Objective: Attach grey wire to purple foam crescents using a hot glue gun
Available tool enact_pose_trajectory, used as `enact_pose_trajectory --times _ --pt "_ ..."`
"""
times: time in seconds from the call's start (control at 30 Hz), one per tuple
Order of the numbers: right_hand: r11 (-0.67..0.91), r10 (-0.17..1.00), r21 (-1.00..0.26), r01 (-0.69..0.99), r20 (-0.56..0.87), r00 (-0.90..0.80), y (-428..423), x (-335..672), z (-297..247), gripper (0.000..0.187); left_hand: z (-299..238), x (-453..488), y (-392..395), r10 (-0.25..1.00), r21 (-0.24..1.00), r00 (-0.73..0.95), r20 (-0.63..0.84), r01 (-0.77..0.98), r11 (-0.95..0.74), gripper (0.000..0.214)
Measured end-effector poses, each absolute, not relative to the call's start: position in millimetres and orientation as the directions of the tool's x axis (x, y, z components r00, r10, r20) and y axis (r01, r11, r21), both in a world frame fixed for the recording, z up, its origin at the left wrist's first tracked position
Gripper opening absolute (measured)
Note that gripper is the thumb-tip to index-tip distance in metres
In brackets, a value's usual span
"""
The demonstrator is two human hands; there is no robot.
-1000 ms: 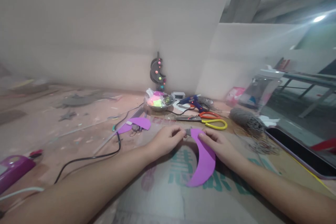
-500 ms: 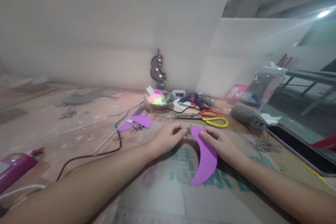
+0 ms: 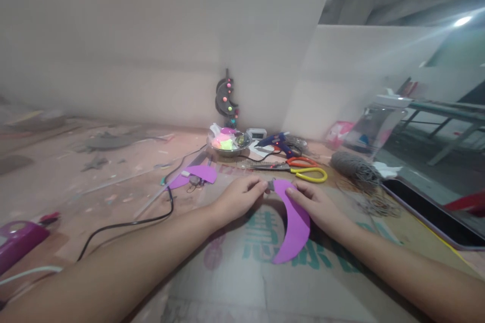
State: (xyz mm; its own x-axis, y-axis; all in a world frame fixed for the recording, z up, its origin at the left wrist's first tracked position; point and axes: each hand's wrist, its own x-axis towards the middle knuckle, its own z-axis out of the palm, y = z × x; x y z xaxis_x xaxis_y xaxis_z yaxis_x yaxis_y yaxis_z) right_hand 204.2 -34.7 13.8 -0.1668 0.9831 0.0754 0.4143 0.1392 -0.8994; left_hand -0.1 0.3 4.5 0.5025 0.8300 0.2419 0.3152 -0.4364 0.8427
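A purple crescent (image 3: 296, 227), cut from a thin flat sheet, hangs with its tip toward me above the printed cardboard (image 3: 227, 282). My right hand (image 3: 314, 203) pinches its upper right edge between thumb and fingers. At the crescent's upper end, my left hand (image 3: 246, 194) closes thumb and finger on a small grey piece (image 3: 271, 185). Whether that piece is fixed to the crescent I cannot tell. Just beyond the hands lie scissors (image 3: 308, 174) with orange and yellow handles. Another purple cut piece (image 3: 204, 173) rests to the left.
Behind stand a bowl (image 3: 227, 152) of bright bits, a blue glue gun (image 3: 278, 142) and a decorated grey moon (image 3: 226, 98). Grey yarn (image 3: 354, 167), a phone (image 3: 432, 212) and a clear jug (image 3: 379, 126) are on the right. A black cable (image 3: 125, 224) crosses the left, near a magenta tool (image 3: 22, 242).
The view has shifted slightly, so everything sits a little further left and up. Both hands keep the same hold on the crescent and the grey piece.
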Motion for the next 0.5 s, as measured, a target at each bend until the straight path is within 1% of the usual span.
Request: enact_pose_trajectory --times 0.23,0.5 --pt "0.147 0.982 -0.889 0.434 0.078 -0.174 -34.9 203.6 16.3 0.039 -1.1 0.5 2.2 0.848 0.858 0.483 0.221 0.318 -0.404 0.029" --pt "0.203 0.967 -0.848 0.489 0.096 -0.235 -33.8 204.1 13.0 0.037 3.0 1.1 -0.2 0.827 0.874 0.533 0.18 0.3 -0.383 0.031"
